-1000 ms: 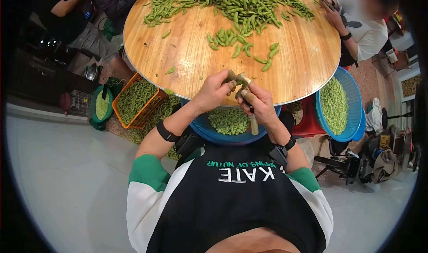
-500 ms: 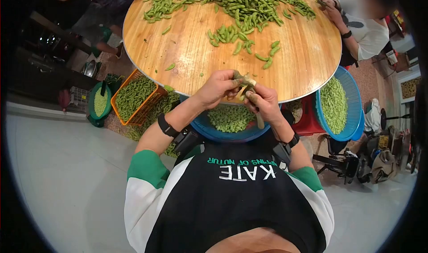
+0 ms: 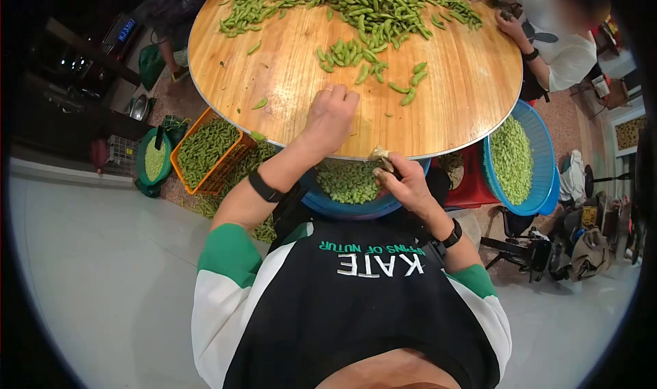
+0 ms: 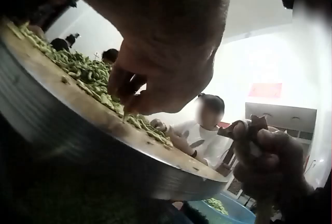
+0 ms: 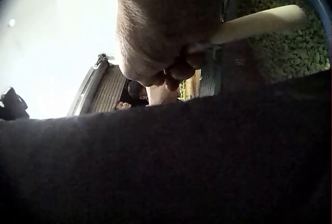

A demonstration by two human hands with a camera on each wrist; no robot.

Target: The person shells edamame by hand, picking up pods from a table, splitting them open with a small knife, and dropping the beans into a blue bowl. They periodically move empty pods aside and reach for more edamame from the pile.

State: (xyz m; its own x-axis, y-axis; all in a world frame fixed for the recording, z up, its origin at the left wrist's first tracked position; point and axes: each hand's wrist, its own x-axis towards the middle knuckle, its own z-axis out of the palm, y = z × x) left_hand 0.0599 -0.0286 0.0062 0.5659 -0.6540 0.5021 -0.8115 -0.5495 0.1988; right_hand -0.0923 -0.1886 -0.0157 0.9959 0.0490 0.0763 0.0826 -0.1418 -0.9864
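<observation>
My left hand (image 3: 332, 118) reaches over the round wooden table (image 3: 274, 115), fingers bent down near its surface. In the left wrist view a gap shows between its thumb and fingers, and no held thing shows. Loose edamame pods (image 3: 361, 74) lie just beyond it. At the table's near edge, my right hand (image 3: 405, 183) grips a tool with a pale round handle (image 5: 264, 24); its working end is hidden. A whitish, ragged piece (image 3: 378, 154) shows at that hand's fingertips. Below is a blue basin (image 3: 321, 201) with shelled green beans (image 3: 352, 183).
A large heap of pods (image 3: 356, 2) covers the table's far side. An orange crate (image 3: 222, 166) of pods and a green basin (image 3: 150, 173) stand left. Right are a blue basket (image 3: 544, 149) of beans and a red stool (image 3: 472, 183). Another person (image 3: 561, 46) sits at far right.
My hands, together a second ago over the near edge, have parted. The left moved forward over the table, while the right drew slightly back and down, still gripping the tool.
</observation>
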